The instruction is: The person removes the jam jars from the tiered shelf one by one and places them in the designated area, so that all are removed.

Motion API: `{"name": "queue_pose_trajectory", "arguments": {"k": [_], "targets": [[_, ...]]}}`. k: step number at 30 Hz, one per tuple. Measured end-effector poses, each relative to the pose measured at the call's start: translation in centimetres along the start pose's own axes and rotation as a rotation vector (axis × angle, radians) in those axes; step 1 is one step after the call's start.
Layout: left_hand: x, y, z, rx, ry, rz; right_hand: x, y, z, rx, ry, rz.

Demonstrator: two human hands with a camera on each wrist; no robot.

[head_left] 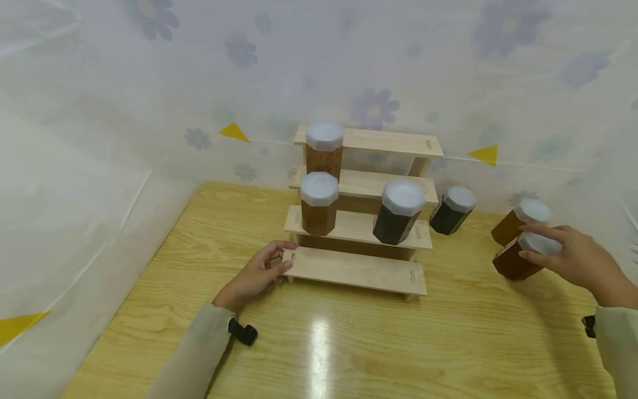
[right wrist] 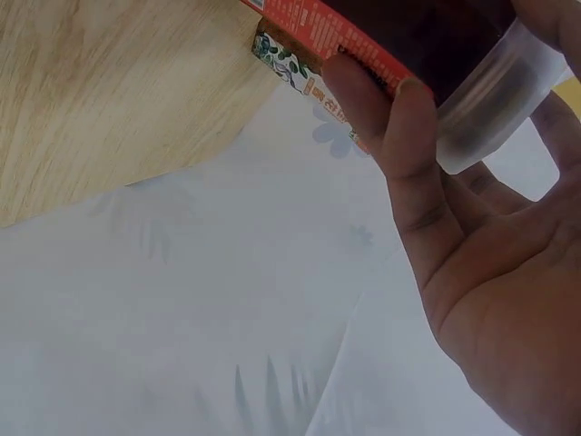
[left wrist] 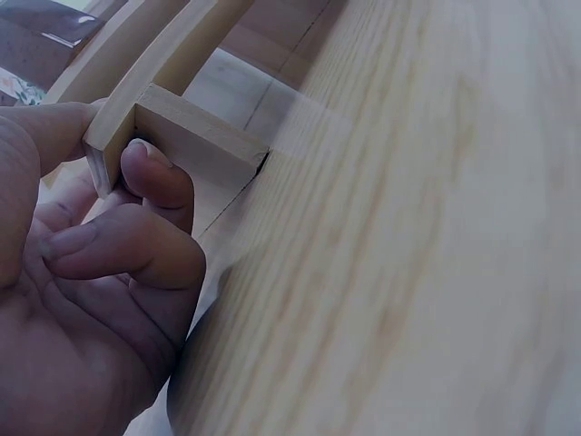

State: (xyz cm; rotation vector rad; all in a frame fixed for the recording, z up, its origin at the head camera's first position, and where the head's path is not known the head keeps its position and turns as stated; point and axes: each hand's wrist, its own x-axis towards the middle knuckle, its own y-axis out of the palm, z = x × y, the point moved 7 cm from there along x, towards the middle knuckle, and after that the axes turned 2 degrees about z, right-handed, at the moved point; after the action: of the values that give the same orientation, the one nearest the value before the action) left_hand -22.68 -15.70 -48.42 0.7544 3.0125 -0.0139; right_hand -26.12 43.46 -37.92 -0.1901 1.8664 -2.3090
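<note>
A pale wooden stepped rack [head_left: 356,269] with several tiers stands on the table. My left hand [head_left: 256,277] pinches the left end of its lowest board; in the left wrist view the thumb and a curled finger [left wrist: 156,182] lie on either side of the board's edge. On the right, my right hand [head_left: 580,257] holds a dark red-brown jar [head_left: 513,265] by its frosted white lid. The right wrist view shows this jar's red label [right wrist: 363,41] and fingers around the lid [right wrist: 495,104]. Just behind it is an amber-brown jar [head_left: 508,224] with a similar lid.
On the rack's left side are a speckled orange-brown jar [head_left: 324,160] and a brown jar [head_left: 319,213]. A black jar [head_left: 394,224] sits on its right side. Another black jar [head_left: 448,216] stands on the table [head_left: 349,343] beside the rack. A flowered sheet [head_left: 299,66] hangs behind.
</note>
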Motion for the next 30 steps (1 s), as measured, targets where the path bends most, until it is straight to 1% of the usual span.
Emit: {"name": "queue_pose_trajectory", "arguments": {"k": [4, 7, 12, 18, 23, 27, 30], "targets": [[0.0, -0.08, 0.06, 0.002, 0.0, -0.004, 0.12, -0.05, 0.17, 0.006, -0.012, -0.016], [0.0, -0.12, 0.08, 0.001, 0.0, -0.004, 0.21, 0.05, 0.21, 0.02, -0.014, -0.007], [0.0, -0.13, 0.08, 0.006, -0.001, -0.007, 0.22, 0.26, 0.03, 0.03, 0.009, 0.018], [0.02, 0.01, -0.04, 0.014, 0.009, 0.0, 0.06, 0.19, -0.03, 0.004, 0.016, 0.009], [0.0, 0.08, -0.24, 0.019, 0.027, 0.012, 0.13, 0.06, 0.0, -0.016, 0.001, 0.012], [0.0, 0.02, -0.27, 0.022, 0.032, 0.014, 0.39, -0.17, 0.33, -0.035, -0.024, 0.039], [0.01, -0.01, -0.21, 0.02, 0.029, 0.015, 0.52, -0.42, 0.53, -0.053, -0.006, 0.088]]}}
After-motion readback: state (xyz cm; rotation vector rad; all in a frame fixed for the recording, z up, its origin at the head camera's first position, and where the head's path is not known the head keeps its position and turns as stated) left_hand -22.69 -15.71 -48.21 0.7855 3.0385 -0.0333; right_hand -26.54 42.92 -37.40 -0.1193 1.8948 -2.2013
